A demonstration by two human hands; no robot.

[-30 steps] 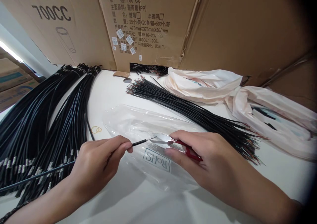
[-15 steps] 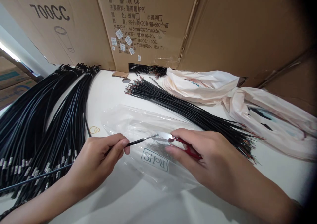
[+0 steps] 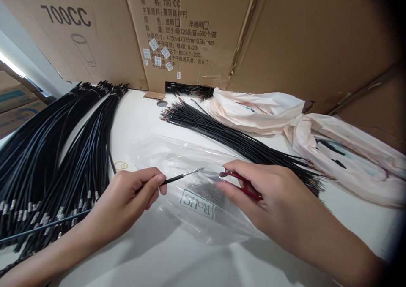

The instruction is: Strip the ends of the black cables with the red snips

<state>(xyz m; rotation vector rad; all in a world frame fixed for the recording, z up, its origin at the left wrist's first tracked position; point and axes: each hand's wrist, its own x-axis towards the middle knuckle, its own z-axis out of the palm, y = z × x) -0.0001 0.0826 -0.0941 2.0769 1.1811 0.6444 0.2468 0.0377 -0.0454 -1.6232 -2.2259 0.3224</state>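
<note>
Between its thumb and fingers, my left hand (image 3: 139, 194) pinches a black cable (image 3: 173, 179) near its end. The cable's tip is bare and silvery, pointing up to the right. My right hand (image 3: 269, 198) is closed around red-handled thread snips (image 3: 242, 183), their blades facing left toward the cable tip and a little apart from it. Beneath both lies a clear plastic bag (image 3: 171, 151) printed with "RoHS"; a grey patch of fine clippings (image 3: 203, 190) shows on it below the blades.
Large bundles of black cables (image 3: 91, 151) lie at the left. Another cable bundle (image 3: 234, 139) lies behind my right hand, with whitish plastic bags (image 3: 263, 109) beyond it. A yellow rubber band (image 3: 121, 165) rests on the white table. Cardboard boxes (image 3: 196, 20) stand along the back.
The snips have drawn back to the right, away from the cable tip. The cable tip has tilted slightly upward, while my left hand keeps its grip.
</note>
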